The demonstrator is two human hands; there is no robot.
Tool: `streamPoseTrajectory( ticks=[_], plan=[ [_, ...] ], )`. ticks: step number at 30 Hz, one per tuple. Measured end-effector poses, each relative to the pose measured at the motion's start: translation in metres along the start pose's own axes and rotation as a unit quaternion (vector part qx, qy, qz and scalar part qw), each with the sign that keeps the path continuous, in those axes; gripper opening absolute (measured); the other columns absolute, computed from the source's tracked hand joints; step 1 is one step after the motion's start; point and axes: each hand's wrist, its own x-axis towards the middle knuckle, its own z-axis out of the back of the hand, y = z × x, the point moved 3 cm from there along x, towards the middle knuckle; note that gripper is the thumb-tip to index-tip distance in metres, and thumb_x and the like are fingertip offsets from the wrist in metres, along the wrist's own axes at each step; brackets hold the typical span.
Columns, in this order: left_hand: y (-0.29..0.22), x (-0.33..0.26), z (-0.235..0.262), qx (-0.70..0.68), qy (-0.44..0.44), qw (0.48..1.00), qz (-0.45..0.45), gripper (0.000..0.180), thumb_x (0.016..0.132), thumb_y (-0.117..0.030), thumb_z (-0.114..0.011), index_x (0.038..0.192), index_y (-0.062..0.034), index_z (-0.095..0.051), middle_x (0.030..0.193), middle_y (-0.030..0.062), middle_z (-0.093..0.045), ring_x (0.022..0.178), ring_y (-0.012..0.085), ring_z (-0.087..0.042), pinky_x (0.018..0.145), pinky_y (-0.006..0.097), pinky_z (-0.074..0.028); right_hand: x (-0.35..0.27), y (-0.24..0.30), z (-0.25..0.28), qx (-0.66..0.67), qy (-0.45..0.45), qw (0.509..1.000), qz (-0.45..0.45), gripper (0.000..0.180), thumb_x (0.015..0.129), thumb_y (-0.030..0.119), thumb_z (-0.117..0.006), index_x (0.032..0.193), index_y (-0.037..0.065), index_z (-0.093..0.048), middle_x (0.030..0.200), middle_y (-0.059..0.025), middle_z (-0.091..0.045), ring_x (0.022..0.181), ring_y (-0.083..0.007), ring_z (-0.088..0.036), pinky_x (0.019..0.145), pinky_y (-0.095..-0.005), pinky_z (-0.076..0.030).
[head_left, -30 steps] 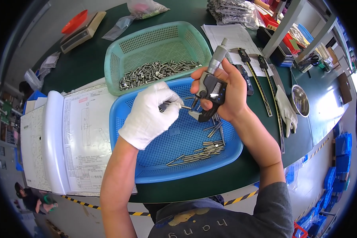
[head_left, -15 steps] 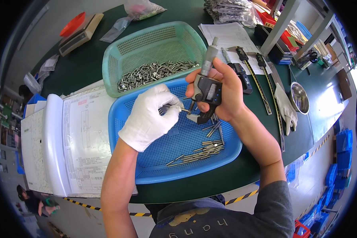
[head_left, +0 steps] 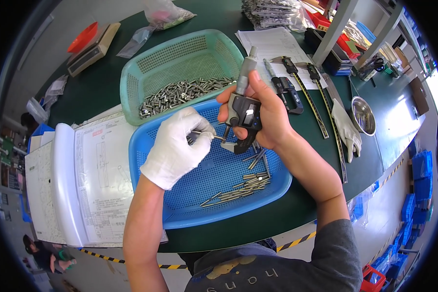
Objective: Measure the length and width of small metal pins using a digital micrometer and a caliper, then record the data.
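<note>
Metal pin (head_left: 218,137) in left grip (head_left: 177,146), micrometer (head_left: 244,111) in right grip (head_left: 273,119) — blue basket (head_left: 187,192) beneath, green basket (head_left: 180,62), 2 calipers (head_left: 290,66) beyond

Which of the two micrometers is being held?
The held micrometer is the one in the bare right hand, above the blue basket; the other micrometer lies untouched beside the calipers.

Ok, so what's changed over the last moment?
The bare right hand moved the micrometer left, nearer the gloved left hand and the metal rod it holds. Nothing was visibly grabbed or released. The blue basket and green basket stayed put.
</note>
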Motion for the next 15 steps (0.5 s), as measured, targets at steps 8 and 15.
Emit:
streamPoseTrajectory(
  ticks=[8,15],
  plan=[
    [-0.0024,-0.0003,-0.0040,0.001,0.020,1.000,-0.012,0.005,0.070,-0.003,-0.058,0.069,0.0018,-0.056,0.072,0.0095,-0.054,0.065,0.0193,-0.056,0.061,0.028,-0.045,-0.0003,0.0010,-0.0010,0.008,0.030,1.000,0.004,0.058,0.089,0.044,-0.019,0.088,-0.001,-0.055,0.067,-0.0124,-0.058,0.039,-0.0125,-0.044,0.040,-0.0221,-0.037],
    [-0.0032,-0.0005,-0.0042,-0.009,0.030,0.999,-0.010,0.006,0.070,-0.003,-0.058,0.070,0.0017,-0.055,0.072,0.0094,-0.054,0.066,0.0200,-0.056,0.061,0.028,-0.046,-0.0004,0.0013,-0.0018,-0.006,0.027,1.000,0.006,0.059,0.084,0.050,-0.028,0.086,-0.003,-0.055,0.068,-0.0139,-0.058,0.039,-0.0134,-0.045,0.039,-0.0211,-0.038]
  ],
)
